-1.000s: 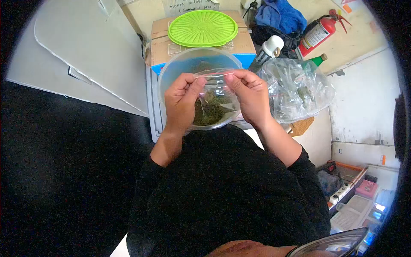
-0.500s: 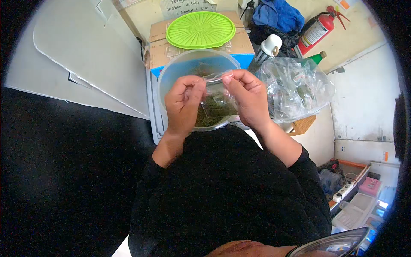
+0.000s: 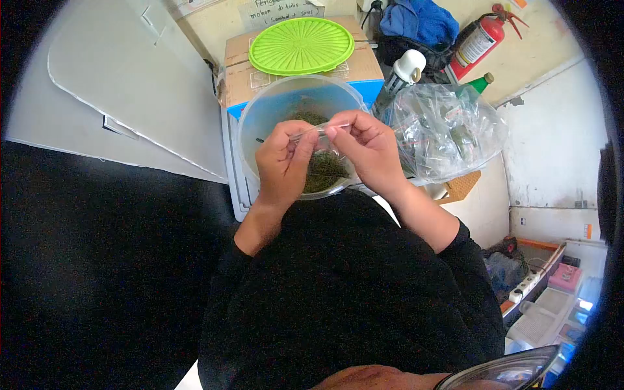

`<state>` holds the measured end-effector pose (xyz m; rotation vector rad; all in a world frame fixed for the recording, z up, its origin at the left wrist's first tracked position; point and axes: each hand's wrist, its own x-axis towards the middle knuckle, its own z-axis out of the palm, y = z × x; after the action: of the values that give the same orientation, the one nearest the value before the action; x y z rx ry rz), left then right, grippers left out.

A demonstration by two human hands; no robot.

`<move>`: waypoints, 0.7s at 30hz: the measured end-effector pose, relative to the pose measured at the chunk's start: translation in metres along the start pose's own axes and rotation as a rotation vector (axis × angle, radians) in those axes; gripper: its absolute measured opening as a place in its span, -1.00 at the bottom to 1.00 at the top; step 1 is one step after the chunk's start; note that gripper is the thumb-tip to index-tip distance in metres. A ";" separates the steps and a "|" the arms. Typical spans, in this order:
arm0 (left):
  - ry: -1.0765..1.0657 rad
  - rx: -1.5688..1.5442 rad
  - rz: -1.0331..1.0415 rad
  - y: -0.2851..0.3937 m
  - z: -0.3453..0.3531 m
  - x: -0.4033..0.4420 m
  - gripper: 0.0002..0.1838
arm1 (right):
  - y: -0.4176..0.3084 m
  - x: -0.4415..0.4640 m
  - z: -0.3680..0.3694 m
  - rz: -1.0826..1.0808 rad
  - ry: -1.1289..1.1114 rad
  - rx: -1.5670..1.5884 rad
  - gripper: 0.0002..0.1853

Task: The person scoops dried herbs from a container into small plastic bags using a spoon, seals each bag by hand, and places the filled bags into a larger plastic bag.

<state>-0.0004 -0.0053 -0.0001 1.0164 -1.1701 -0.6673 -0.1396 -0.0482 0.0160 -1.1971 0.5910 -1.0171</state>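
A small clear plastic bag (image 3: 333, 127) is pinched along its upper edge between both hands. My left hand (image 3: 285, 156) grips the bag's left end with closed fingers, and my right hand (image 3: 369, 148) pinches the right end. The two hands are close together above a round translucent tub (image 3: 250, 123). Dry dark green flakes (image 3: 325, 172) lie at the bottom of the tub. The lower part of the bag hangs over the flakes and is hard to make out.
Behind the tub, a green lid (image 3: 302, 45) rests on a cardboard box (image 3: 237, 78). To the right are a large clear bag (image 3: 448, 130) of small packets, a white-topped bottle (image 3: 409, 66), a green bottle (image 3: 480, 83) and a fire extinguisher (image 3: 478, 44).
Both hands have come closer together and moved slightly down, with the small bag between them. The bag's upper edge is now bunched rather than stretched wide.
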 end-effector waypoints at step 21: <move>-0.173 0.156 0.087 -0.011 -0.005 -0.005 -0.94 | -0.011 -0.014 -0.014 -0.066 -0.041 -0.487 -0.88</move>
<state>0.0034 -0.0040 -0.0123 1.0467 -1.4278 -0.6113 -0.1614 -0.0430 0.0208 -1.6694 0.7983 -0.9272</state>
